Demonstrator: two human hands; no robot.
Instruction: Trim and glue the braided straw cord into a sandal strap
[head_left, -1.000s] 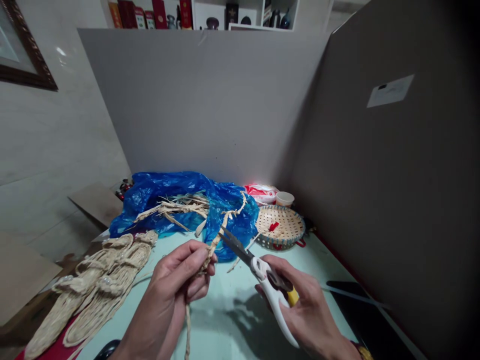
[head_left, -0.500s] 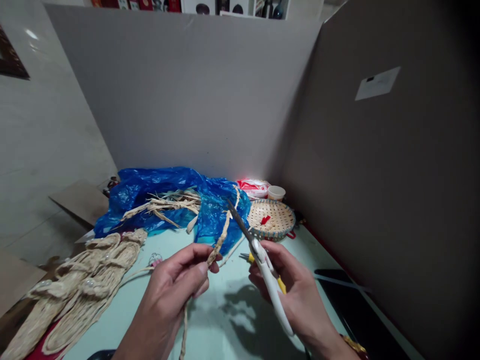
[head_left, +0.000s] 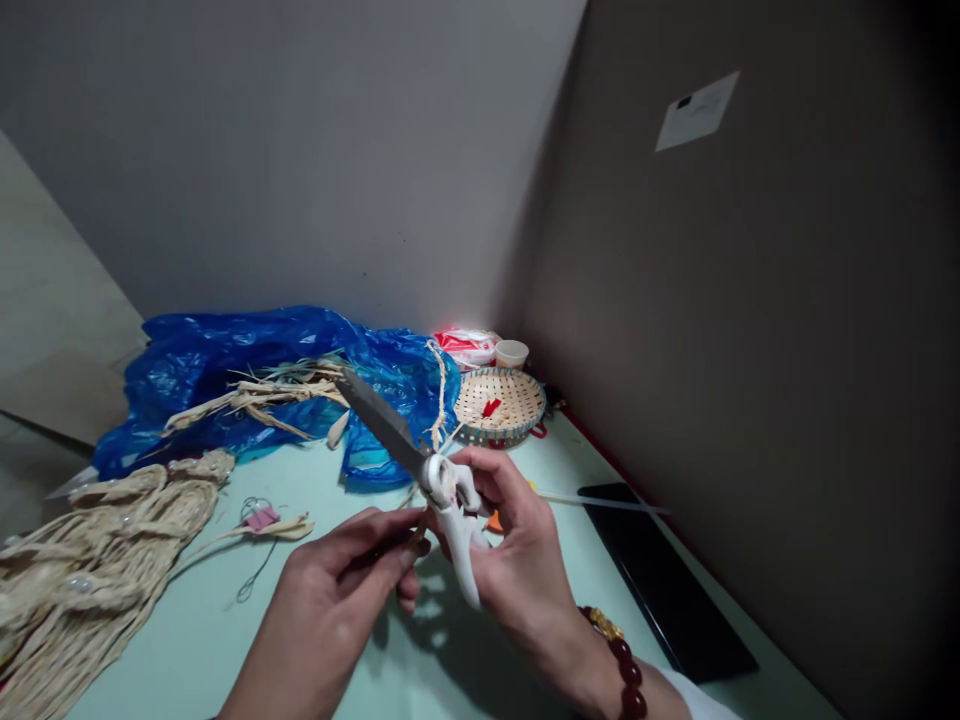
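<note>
My left hand [head_left: 349,590] is closed, with thumb and fingers pinched on a braided straw cord that is mostly hidden by the fingers. My right hand [head_left: 517,550] grips white-handled scissors [head_left: 456,535], their dark blades pointing up and to the left. Both hands are close together above the pale green table, fingertips almost meeting under the scissors' pivot. Behind the blades, a length of braided straw [head_left: 440,395] lies against the blue plastic bag [head_left: 240,335]. Loose dry straw strips [head_left: 255,395] spill from the bag.
Woven straw slippers with pearl beads [head_left: 112,560] lie at the left. Near them is a pink clip [head_left: 262,517] with a straw strand. A woven basket [head_left: 499,400] holds a red scrap; a paper cup [head_left: 511,353] stands behind. A black flat object [head_left: 667,590] lies right.
The view has turned right and down. My right hand has brought the scissors closer to my left hand, and the braided cord above my left fingers is now largely hidden.
</note>
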